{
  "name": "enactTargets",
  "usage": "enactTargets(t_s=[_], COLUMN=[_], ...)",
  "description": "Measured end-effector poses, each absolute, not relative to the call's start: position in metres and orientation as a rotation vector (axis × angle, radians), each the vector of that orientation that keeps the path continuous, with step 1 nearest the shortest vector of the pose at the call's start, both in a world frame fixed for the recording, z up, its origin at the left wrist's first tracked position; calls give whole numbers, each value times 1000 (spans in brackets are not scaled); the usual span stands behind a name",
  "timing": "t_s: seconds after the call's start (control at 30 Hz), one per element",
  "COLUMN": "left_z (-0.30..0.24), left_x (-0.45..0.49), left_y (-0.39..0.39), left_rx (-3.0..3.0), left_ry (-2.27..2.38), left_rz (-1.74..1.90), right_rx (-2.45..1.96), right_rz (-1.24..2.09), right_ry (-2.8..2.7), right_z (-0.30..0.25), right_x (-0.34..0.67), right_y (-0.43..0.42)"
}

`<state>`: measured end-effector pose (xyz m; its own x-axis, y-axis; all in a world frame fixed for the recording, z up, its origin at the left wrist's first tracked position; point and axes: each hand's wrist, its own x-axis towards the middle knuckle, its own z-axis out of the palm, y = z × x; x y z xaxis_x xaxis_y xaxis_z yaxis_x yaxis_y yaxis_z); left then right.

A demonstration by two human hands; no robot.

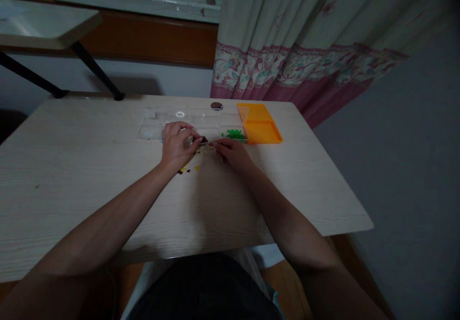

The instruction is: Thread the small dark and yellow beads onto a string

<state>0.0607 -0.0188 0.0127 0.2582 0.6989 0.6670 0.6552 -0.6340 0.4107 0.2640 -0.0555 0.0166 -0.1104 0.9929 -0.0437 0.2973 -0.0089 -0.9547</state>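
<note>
My left hand (177, 145) is closed at the front edge of a clear plastic compartment box (201, 119). At its thumb and fingertips is a small dark brown piece (204, 139), and a shiny round thing (188, 141) shows between the fingers. My right hand (233, 152) faces it from the right in a pinch; whatever is between those fingertips is too small to make out. Small yellow and brown bits (189, 169) lie scattered on the table below the hands. Green pieces (234, 134) are heaped in the box's front right compartment.
An orange tray (264, 132) with its lid folded back stands right of the box. Behind the box lies a brown oval piece (216, 105). A raised shelf (50, 25) on black legs occupies the table's back left. Curtains (280, 47) hang behind the pale wooden table (89, 176).
</note>
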Motion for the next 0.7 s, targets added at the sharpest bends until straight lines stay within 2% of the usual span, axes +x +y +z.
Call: enactTargets(t_s=[0.7], left_z=[11], left_x=[61], left_y=[-19], left_rx=[2367], left_ry=[1426], left_rz=[1380], right_rx=[-1399], right_rz=[1166], right_ry=[-1475], right_z=[20], right_x=[262], right_y=[-57])
